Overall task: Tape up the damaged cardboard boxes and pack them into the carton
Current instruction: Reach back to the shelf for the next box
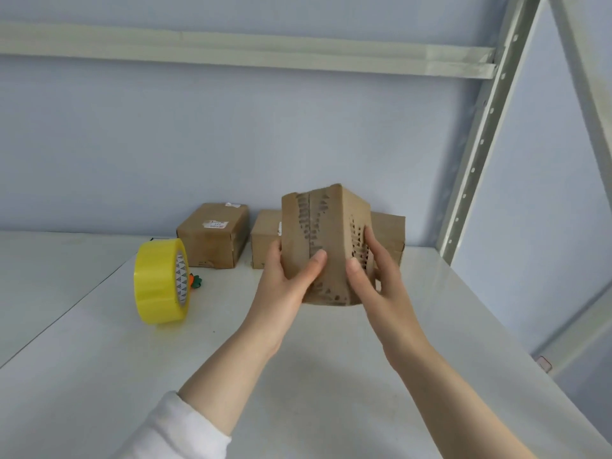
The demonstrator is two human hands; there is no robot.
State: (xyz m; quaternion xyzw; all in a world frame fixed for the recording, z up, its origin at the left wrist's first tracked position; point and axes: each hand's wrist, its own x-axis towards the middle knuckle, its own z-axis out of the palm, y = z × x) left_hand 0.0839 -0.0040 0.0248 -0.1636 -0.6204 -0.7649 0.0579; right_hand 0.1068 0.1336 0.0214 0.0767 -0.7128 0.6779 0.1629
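middle box (265,241) mostly behind the torn box (331,226)

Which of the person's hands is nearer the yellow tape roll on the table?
Left. The left hand holds the torn box on the side facing the tape roll; the right hand holds the box's far side.

Soft, even, cool light is filling the scene. The round yellow roll of packing tape (161,281) is throwing a faint shadow onto the glossy white bench (99,376) beneath it. Right of the roll, a broad blurred shadow is lying under the bare forearms (245,356). Farther right, the bench is showing a mild sheen. Above the roll, the pale metal shelf beam (231,51) is bowing from wide-angle distortion. The torn brown cardboard box (328,246) is looking slightly soft.
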